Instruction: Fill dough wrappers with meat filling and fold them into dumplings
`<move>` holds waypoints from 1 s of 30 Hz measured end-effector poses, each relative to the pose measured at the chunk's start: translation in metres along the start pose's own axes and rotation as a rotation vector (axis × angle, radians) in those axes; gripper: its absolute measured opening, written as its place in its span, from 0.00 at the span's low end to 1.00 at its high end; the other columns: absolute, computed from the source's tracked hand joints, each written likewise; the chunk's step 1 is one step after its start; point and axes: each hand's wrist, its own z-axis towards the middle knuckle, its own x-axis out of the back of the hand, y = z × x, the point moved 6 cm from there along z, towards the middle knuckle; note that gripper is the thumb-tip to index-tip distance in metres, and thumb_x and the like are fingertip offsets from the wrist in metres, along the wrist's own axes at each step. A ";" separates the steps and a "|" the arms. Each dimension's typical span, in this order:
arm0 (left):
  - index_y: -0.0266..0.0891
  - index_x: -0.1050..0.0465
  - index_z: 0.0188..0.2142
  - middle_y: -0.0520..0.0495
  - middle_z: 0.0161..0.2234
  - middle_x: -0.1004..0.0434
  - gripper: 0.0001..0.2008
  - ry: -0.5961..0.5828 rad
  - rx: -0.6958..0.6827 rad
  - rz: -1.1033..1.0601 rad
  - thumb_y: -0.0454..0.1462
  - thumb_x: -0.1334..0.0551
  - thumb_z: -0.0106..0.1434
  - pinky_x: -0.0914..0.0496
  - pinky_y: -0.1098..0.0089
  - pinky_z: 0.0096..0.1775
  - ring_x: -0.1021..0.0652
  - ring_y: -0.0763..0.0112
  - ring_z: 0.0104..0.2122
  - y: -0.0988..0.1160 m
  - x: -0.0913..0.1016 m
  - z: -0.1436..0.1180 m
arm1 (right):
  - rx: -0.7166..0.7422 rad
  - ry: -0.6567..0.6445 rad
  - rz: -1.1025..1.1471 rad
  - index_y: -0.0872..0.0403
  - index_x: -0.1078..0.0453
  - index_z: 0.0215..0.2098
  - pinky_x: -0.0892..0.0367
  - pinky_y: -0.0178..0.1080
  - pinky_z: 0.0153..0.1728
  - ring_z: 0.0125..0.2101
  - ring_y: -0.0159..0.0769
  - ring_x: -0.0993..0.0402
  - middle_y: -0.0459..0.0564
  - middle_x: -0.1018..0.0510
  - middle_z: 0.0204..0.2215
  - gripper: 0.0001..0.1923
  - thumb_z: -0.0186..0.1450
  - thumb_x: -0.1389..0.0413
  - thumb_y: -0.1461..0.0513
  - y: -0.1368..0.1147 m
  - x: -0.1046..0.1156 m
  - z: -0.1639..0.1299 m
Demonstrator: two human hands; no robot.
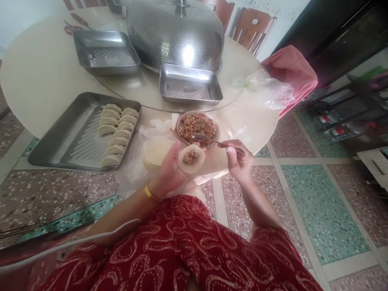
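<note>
A round dumpling wrapper [198, 166] rests on the fingers of my left hand [170, 167], with a small mound of meat filling [191, 157] in its middle. My right hand [239, 159] is closed around the handle of a metal spoon [214, 140]. The spoon's bowl end lies over the filling in a round bowl [218, 137], just beyond the wrapper. To the left of my left hand sits a stack of wrappers [154, 153] on a plastic bag [131, 176]. Several folded dumplings [117, 137] stand in two rows inside a large metal tray [57, 137].
Two smaller metal trays [106, 72] [190, 98] stand farther back on the round table [36, 64]. Behind them is a large perforated metal dome cover [200, 36]. A clear plastic bag [269, 89] lies at the right edge, beside a pink-draped chair [291, 64].
</note>
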 end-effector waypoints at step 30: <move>0.31 0.33 0.57 0.39 0.46 0.20 0.26 0.098 -0.202 -0.220 0.47 0.55 0.73 0.30 0.64 0.58 0.23 0.63 0.53 0.015 -0.001 0.001 | 0.337 0.063 0.009 0.49 0.31 0.55 0.22 0.43 0.30 0.36 0.40 0.21 0.52 0.20 0.35 0.17 0.70 0.50 0.67 -0.054 -0.019 -0.038</move>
